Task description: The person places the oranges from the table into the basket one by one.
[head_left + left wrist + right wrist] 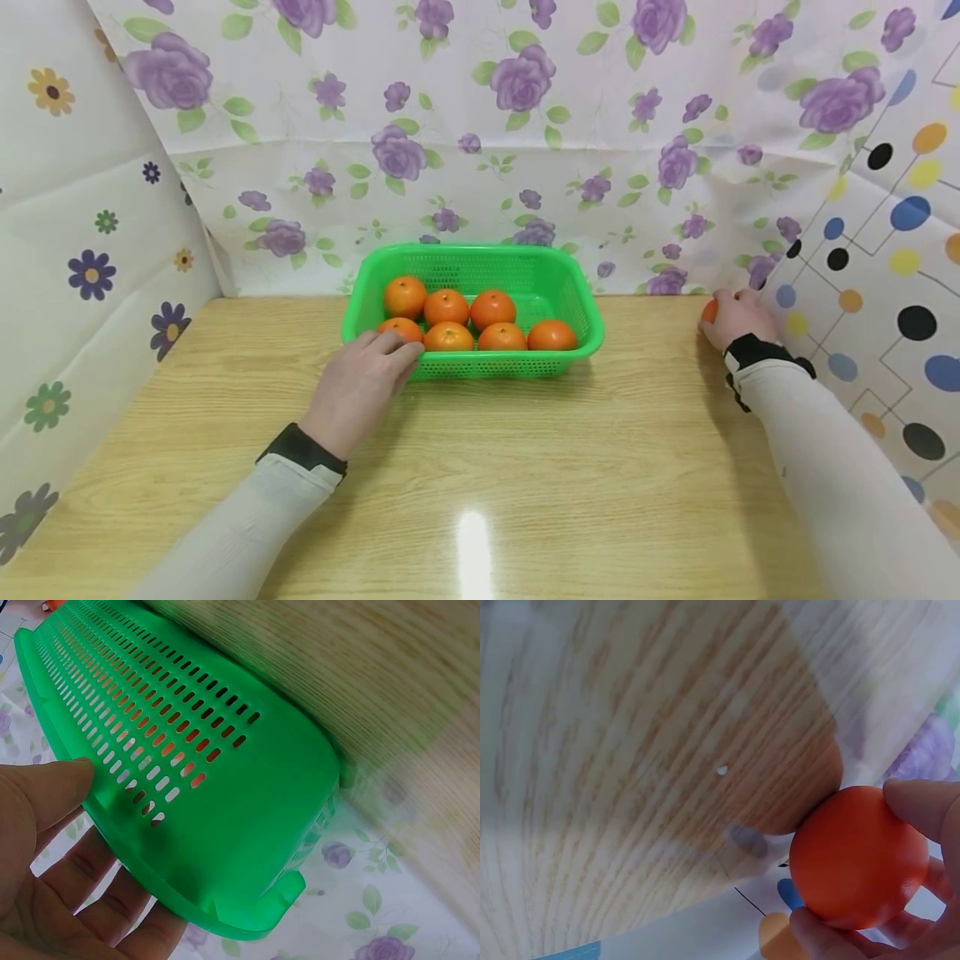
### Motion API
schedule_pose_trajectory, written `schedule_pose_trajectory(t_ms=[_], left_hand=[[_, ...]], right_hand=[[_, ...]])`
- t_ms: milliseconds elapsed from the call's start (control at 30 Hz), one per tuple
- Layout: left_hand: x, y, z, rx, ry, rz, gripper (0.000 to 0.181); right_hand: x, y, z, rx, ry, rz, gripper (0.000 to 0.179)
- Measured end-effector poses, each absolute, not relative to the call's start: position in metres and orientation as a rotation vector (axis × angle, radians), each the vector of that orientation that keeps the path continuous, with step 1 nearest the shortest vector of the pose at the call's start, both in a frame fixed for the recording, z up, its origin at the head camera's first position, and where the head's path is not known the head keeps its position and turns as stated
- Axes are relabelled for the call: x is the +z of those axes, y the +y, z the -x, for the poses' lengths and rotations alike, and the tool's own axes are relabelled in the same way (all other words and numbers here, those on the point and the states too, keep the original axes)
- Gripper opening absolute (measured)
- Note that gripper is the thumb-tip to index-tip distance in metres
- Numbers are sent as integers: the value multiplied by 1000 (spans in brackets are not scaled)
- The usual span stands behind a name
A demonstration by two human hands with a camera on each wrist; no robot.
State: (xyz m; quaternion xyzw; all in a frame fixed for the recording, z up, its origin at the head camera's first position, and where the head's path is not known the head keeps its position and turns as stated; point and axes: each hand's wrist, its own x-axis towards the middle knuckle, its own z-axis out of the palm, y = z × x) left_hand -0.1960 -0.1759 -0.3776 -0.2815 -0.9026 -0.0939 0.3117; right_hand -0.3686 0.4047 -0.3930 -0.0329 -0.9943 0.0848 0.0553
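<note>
A green plastic basket with slotted walls stands at the back of the table, holding several oranges in two rows. My left hand grips its front rim near the left corner. In the left wrist view the thumb lies on the outer side of the rim, with the other fingers across it. Far to the right, my right hand holds a single orange between thumb and fingers. That orange touches or nearly touches the tabletop; in the head view the hand covers most of it.
The wooden table ends at a rose-patterned sheet behind the basket. A dotted sheet rises right beside my right hand. Another flowered sheet borders the left side.
</note>
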Motion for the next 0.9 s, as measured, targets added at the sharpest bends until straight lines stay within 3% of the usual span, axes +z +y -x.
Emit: schedule_pose_trajectory(t_ms=[900], left_hand=[[-377, -175, 195, -268, -2387, 741, 18]], right_hand=[[-390, 382, 359, 344, -2977, -147, 71]])
